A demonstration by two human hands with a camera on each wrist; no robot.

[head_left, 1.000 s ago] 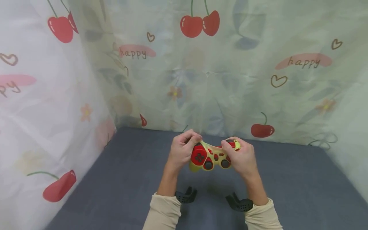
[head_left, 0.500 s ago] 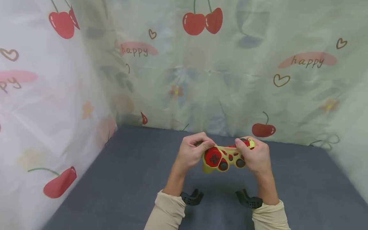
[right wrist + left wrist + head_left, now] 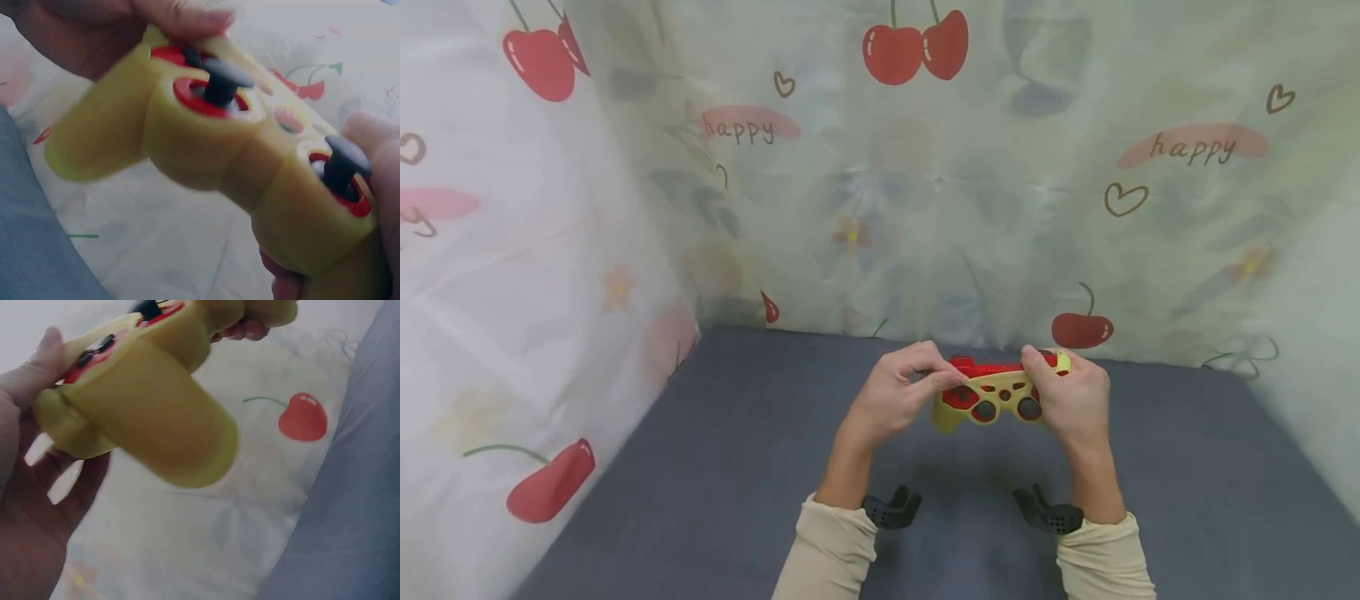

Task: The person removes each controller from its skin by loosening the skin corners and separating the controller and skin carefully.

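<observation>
A red game controller point(image 3: 988, 367) with black thumbsticks sits partly inside a soft yellow cover point(image 3: 950, 417), raised above the table. My left hand point(image 3: 891, 396) pinches the cover's upper left edge between thumb and fingers. Along the top, the controller's red body shows above that edge. My right hand point(image 3: 1077, 404) grips the right end, thumb on top. In the left wrist view, the yellow handle point(image 3: 169, 419) of the cover points down past my left fingers. Both thumbsticks point(image 3: 225, 75) poke through the cover's holes in the right wrist view.
A dark grey tabletop point(image 3: 760, 467) lies below the hands. White cloth point(image 3: 940, 233) printed with cherries and "happy" hangs behind it and at the sides. A black wrist mount point(image 3: 895, 508) sits on the left wrist, another mount point(image 3: 1048, 512) on the right.
Both hands have moved right with the controller. It is now tilted, with more red body showing above the cover's top edge, which was stretched upward at the left a second ago.
</observation>
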